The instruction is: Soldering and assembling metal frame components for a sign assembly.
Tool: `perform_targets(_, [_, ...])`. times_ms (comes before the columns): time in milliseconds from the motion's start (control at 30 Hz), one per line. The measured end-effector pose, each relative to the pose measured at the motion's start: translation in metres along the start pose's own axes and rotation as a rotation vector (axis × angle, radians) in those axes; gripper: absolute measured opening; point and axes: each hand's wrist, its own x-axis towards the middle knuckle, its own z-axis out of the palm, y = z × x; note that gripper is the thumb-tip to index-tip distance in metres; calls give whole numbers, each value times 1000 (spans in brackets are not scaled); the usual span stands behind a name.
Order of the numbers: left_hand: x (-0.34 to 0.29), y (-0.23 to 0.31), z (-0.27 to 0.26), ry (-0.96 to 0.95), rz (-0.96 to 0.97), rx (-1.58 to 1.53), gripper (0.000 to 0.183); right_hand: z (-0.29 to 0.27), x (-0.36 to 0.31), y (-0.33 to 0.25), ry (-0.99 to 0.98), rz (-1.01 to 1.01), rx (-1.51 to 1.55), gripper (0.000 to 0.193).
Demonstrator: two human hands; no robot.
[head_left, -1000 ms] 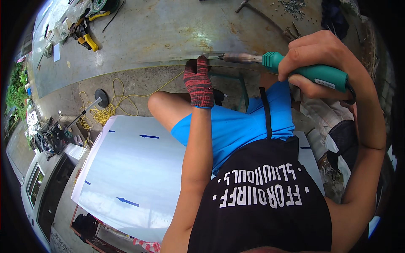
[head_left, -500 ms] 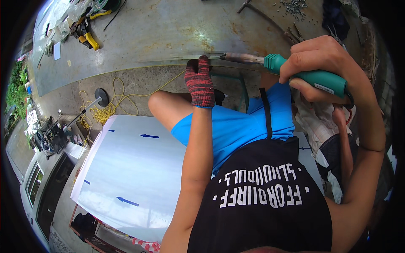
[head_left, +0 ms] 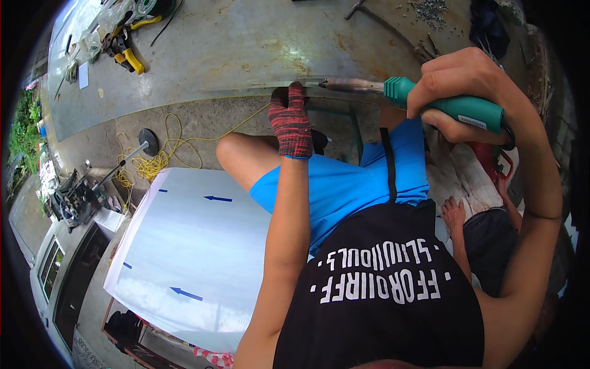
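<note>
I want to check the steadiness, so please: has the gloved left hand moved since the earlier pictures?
No, not noticeably: the left hand remains at the same place along the near edge of the tabletop.

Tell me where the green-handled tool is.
In the head view, the green-handled tool is at upper right, held in the right hand, its tip near the gloved left hand.

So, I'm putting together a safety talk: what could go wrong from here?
The green-handled tool in the right hand points its metal end toward the gloved left hand, so a slip might jab its fingers, or burn them if the tool is hot. The yellow cord lies in loose loops on the ground and could trip someone.
</note>
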Motion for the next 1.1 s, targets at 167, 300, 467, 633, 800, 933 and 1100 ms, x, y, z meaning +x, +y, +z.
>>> perform_targets(167, [-1, 1, -1, 1, -22, 16, 37, 1, 2, 0, 2, 4, -1, 20])
perform_targets(300, [-1, 0, 0, -2, -2, 12, 36, 1, 1, -1, 2, 16, 3, 20])
perform_targets(467, [-1, 1, 1, 11, -18, 2, 37, 0, 3, 0, 9, 5, 33, 20])
perform_targets(633, [-2, 0, 0, 4, 32, -20, 37, -3, 7, 3, -1, 0, 67, 20])
perform_targets(800, [-1, -2, -1, 11, 41, -27, 37, -6, 10, 1, -25, -17, 60, 20])
perform_targets(933, [1, -6, -2, -5, 43, -27, 37, -4, 10, 3, -17, -41, 64, 20])
perform_targets(1100, [2, -7, -2, 10, 49, -22, 36, -10, 16, -8, -69, 49, 42, 20])
